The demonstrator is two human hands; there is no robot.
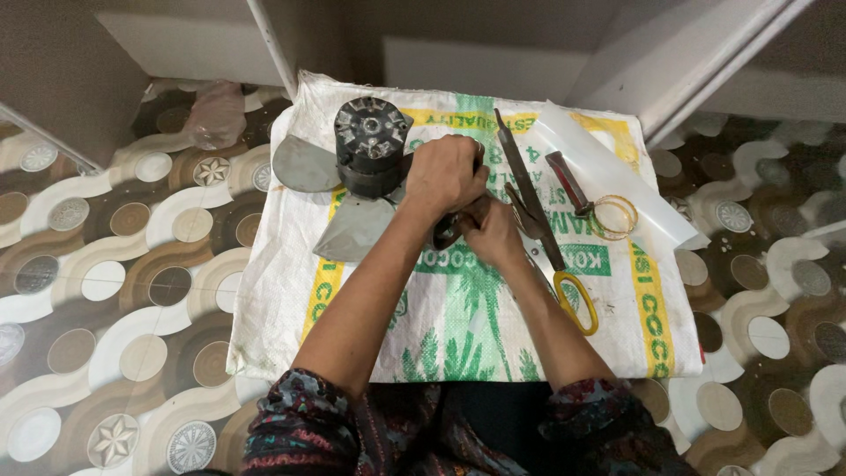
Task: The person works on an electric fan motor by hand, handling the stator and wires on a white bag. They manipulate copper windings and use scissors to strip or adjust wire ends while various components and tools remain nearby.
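On the woven sack (458, 326) the fan motor (372, 145) stands upright among its grey blades; the left hand (445, 176) fists beside it, grip closed on something hidden; the right hand (492, 231) pinches a dark tool (447, 231); yellow-handled scissors (542, 220) lie just right.

Floor (132, 291): glossy tiles, pattern of interlocking brown, beige and white circles. A white woven plastic sack (458, 326) with green and yellow print lies flat on it, spread as a mat.

On the sack: dark fan motor with grey metal blades (366, 150), upper left; long scissors with yellow handles (542, 220), lying diagonally; red-handled tool (568, 183) beside thin gold bangles (615, 216); white sheet (617, 176) at the upper right edge. Crumpled clear plastic (216, 110) rests on the tiles, upper left.
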